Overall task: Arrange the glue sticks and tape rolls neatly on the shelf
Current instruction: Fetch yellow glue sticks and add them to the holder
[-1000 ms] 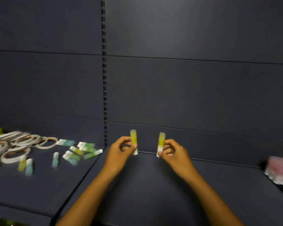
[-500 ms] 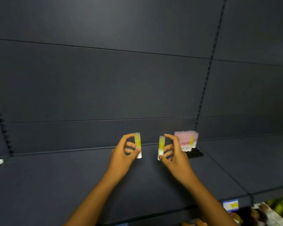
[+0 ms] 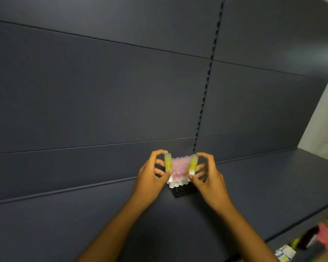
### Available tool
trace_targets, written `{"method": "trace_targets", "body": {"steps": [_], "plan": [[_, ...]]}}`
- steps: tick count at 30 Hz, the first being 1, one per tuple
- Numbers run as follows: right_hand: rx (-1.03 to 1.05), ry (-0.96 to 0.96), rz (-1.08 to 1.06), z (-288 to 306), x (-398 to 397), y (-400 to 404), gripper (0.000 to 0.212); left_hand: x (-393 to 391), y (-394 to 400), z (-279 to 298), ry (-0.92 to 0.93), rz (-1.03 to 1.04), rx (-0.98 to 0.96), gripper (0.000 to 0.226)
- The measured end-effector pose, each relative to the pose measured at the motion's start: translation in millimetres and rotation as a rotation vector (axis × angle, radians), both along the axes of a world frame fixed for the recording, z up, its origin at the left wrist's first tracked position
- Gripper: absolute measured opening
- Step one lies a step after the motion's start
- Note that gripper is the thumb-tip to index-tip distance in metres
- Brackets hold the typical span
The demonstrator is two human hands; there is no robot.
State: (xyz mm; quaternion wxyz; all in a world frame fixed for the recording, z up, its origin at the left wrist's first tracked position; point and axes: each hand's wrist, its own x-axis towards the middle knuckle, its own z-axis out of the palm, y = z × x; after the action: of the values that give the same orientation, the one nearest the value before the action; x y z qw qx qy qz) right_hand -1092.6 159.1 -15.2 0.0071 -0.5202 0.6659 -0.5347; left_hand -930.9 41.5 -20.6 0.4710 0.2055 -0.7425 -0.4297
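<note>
Both of my hands are holding a glue stick, one each. Left hand [image 3: 150,181] pinches a yellow glue stick [image 3: 168,164] between my thumb at the bottom and my pointer finger curled over the top, and my other fingers are bent loosely behind it. Right hand [image 3: 209,181] pinches a second yellow stick [image 3: 193,164] the same way. Both sticks stand almost straight up, one at each side of a bunch of pink glue sticks [image 3: 180,168] that already stand packed together in a black holder [image 3: 182,190] on the dark shelf [image 3: 263,186], near the back wall. I think my two sticks are just above the holder or just touching it, but I cannot tell if they are in their holes yet. So part of the job looks done: the pink sticks are neat in their rows. What is left, I think, is to push these two down and let go. I see no tape rolls from here, so I cannot say how they are doing.
</note>
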Motion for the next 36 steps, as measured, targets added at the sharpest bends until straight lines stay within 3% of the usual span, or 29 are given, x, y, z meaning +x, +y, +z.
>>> {"method": "trace_targets", "body": {"steps": [11, 19, 27, 36], "plan": [[-0.034, -0.026, 0.093, -24, -88, -34, 0.056, -91, 8, -11, -0.045, 0.192, -0.073, 0.03], [0.001, -0.059, 0.274, -60, -152, -65, 0.053, -127, 28, -18, -0.269, 0.571, -0.281, 0.027], [-0.12, -0.078, 0.402, -75, -147, -69, 0.057, -144, 27, -33, -0.317, 0.72, -0.315, 0.027], [-0.136, -0.082, 0.396, -75, -151, -67, 0.054, -146, 21, -47, -0.516, 0.771, -0.445, 0.03]]}}
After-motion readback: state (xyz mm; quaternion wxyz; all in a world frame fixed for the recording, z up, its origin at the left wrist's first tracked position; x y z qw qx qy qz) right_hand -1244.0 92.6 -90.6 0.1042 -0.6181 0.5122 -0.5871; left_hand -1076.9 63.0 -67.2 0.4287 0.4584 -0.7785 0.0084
